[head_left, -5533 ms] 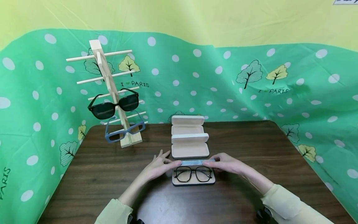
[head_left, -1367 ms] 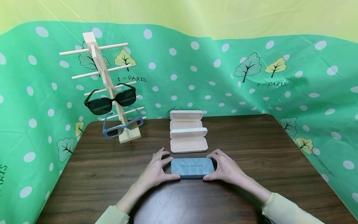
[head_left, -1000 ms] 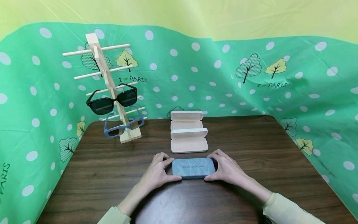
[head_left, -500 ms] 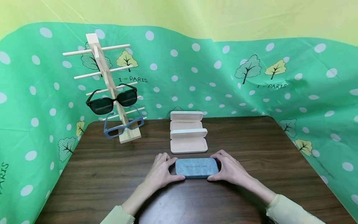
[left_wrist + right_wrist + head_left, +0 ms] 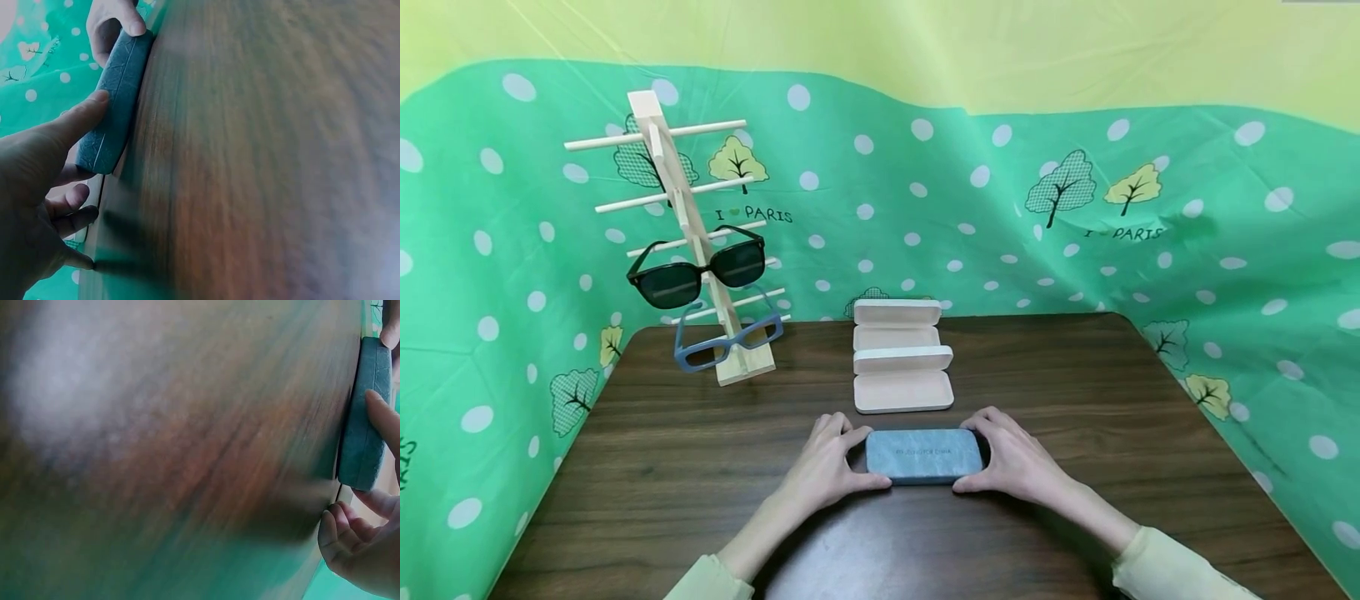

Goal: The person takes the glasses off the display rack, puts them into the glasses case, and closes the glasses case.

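Creased, dotted green-and-yellow cloth (image 5: 1221,179) backs a smooth, dark, wood-grained bench (image 5: 1052,367), where a slim, pegged pale-wood stand (image 5: 688,208) rises beyond the left hand (image 5: 822,467) and the right hand (image 5: 1017,460), which grip opposite ends of a closed, round-cornered, mottled-blue case (image 5: 923,457) lying flat on the bench between them.

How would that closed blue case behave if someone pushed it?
The blue case is probably stiff: its edges look straight between the left hand and right hand holding its ends. Lying flat on its broad side on the table, it would likely slide rather than roll or tip.
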`<control>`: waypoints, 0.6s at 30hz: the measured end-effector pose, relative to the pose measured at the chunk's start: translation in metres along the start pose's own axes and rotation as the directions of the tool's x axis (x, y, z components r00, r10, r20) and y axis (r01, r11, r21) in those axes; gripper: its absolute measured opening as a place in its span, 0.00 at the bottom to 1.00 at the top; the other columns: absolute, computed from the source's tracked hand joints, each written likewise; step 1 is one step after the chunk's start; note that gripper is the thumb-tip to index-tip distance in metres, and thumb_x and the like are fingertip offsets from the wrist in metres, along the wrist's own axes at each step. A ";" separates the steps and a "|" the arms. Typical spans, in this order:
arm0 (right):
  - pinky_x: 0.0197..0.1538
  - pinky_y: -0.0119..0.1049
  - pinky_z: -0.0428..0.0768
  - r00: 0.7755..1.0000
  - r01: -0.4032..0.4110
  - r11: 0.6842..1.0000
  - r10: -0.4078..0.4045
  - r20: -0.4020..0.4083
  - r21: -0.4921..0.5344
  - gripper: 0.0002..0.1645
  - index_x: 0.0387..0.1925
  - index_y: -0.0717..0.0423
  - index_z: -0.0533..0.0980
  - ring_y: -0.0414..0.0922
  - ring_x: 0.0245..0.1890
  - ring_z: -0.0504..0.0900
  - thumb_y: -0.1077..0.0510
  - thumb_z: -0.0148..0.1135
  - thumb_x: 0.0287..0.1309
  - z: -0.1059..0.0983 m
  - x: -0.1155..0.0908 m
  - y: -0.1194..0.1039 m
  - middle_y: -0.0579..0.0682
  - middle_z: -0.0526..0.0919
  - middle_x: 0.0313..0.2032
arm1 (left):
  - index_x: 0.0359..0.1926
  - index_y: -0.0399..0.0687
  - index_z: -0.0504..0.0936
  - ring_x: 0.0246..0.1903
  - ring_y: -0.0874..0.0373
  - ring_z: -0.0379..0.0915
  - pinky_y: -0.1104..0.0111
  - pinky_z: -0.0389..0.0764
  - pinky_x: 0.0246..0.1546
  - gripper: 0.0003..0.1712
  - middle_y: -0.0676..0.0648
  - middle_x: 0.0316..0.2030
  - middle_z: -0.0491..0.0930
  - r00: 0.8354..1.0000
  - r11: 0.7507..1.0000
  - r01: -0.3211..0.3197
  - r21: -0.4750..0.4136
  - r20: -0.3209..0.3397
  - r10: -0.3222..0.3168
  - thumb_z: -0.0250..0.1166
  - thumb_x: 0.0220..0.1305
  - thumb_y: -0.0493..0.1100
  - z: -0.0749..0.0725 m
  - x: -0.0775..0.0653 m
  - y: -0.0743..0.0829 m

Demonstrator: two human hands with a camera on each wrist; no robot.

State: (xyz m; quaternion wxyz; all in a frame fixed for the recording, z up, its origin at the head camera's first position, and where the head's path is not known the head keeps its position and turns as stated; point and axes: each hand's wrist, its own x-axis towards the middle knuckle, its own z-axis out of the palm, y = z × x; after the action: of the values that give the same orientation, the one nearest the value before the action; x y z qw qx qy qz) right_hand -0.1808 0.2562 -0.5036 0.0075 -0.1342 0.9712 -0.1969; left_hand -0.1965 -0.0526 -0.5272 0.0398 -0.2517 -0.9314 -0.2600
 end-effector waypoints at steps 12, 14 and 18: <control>0.50 0.51 0.83 0.995 0.099 0.995 -0.098 0.033 -0.008 0.45 0.52 0.46 0.81 0.49 0.57 0.79 0.32 0.85 0.32 0.000 -0.009 -0.002 0.47 0.78 0.56 | 0.55 0.45 0.87 0.39 0.61 0.59 0.68 0.71 0.43 0.46 0.57 0.34 0.62 0.997 0.996 -0.066 0.063 -0.035 0.069 0.82 0.38 0.69 -0.006 -0.015 -0.002; 0.51 0.50 0.82 0.994 0.105 0.994 -0.105 0.030 -0.006 0.45 0.52 0.46 0.81 0.49 0.57 0.79 0.31 0.84 0.32 0.000 -0.009 -0.003 0.46 0.78 0.56 | 0.55 0.45 0.87 0.39 0.61 0.59 0.68 0.71 0.43 0.46 0.56 0.34 0.62 0.997 0.996 -0.066 0.068 -0.035 0.068 0.81 0.38 0.69 -0.007 -0.015 -0.002; 0.51 0.50 0.82 0.993 0.112 0.994 -0.112 0.027 0.003 0.47 0.53 0.45 0.81 0.48 0.57 0.79 0.27 0.83 0.31 -0.001 -0.009 -0.003 0.46 0.78 0.56 | 0.55 0.46 0.87 0.40 0.61 0.60 0.67 0.73 0.44 0.46 0.56 0.35 0.64 0.997 0.996 -0.068 0.064 -0.039 0.071 0.82 0.37 0.69 -0.007 -0.016 -0.003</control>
State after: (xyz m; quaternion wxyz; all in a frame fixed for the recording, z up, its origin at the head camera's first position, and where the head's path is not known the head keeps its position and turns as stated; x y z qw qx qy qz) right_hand -0.1711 0.2564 -0.5024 0.0099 -0.1911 0.9618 -0.1956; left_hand -0.1845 -0.0653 -0.5256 0.0759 -0.2773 -0.9286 -0.2345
